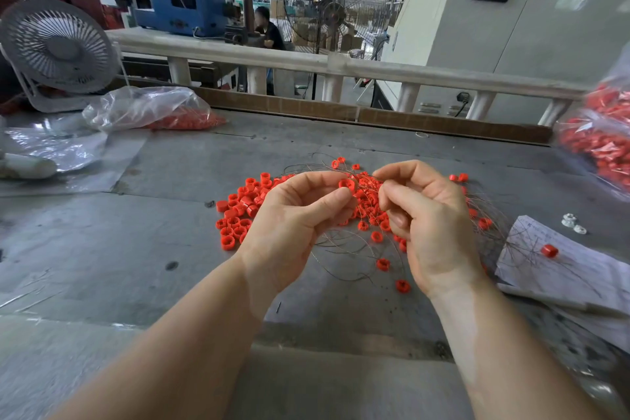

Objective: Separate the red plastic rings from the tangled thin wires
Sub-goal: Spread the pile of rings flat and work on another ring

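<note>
A pile of loose red plastic rings (238, 211) lies on the grey table, left of my hands. Between and behind my hands sits a tangle of thin wires (347, 242) with more red rings threaded in it. My left hand (293, 222) pinches one red ring (346, 184) between thumb and forefinger, just above the tangle. My right hand (426, 215) is close beside it, its fingers curled and pinching thin wires. Single rings (383, 264) lie scattered under the hands near the front.
A clear bag of red rings (177, 116) lies at the back left beside a white desk fan (58, 48). Another bag of rings (603, 143) stands at the right edge. A paper sheet (562, 269) with one ring and small white parts (572, 223) lies right.
</note>
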A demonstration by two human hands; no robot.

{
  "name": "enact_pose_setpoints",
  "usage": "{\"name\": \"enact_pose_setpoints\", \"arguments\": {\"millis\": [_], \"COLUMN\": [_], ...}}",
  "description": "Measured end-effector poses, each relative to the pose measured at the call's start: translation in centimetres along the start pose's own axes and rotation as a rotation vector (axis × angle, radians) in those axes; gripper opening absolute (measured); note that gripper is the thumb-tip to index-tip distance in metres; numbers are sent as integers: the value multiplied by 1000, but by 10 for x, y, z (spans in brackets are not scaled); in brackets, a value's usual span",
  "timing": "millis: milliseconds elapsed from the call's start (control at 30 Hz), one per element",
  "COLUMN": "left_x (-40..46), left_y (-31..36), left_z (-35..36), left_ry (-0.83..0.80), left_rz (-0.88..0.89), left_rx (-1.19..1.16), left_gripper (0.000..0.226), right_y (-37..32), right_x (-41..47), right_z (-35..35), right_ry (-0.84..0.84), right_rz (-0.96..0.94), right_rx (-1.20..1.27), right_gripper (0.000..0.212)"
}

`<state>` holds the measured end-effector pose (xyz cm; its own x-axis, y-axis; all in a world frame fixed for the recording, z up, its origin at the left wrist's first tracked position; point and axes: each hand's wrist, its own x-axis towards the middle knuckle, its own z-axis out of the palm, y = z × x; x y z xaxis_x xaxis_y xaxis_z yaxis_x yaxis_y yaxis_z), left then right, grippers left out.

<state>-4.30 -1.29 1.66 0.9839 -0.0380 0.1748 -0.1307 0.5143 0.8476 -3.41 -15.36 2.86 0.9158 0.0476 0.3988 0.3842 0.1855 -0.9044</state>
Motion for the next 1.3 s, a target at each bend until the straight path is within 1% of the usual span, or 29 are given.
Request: {"name": "enact_pose_setpoints", "arguments": {"millis": [100, 167, 400, 533, 733, 933, 1067, 1300], "left_x": [1, 1, 0, 0, -1, -1, -1, -1], "left_y": [-1, -1, 1, 1, 2, 2, 2, 6], "left_z": [-2, -2, 0, 1, 0, 1, 1, -1], "left_ry": [0, -4, -33, -24, -59, -62, -60, -69], "left_rz": [16, 18, -4, 1, -10, -26, -18, -74], "left_rx": [-10, -12, -81, -95, -87, -88, -68, -109], "left_gripper": [21, 24, 23, 21, 23, 23, 22, 22], "right_y": [0, 0, -1, -1, -2, -2, -1, 1], "right_x": [-1, -2, -1, -2, -2, -3, -2, 0], "right_z": [1, 3, 4, 5, 3, 3, 3, 1], "right_ry": [-46, -45, -9, -7, -29, -31, -14, 9], "right_rz": [55, 67, 85, 96, 121, 108, 121, 132], "right_rx": [-42, -77, -91, -76, -33, -73, -81, -81], "right_gripper": [35, 36, 30, 33, 36, 30, 32, 33]}}
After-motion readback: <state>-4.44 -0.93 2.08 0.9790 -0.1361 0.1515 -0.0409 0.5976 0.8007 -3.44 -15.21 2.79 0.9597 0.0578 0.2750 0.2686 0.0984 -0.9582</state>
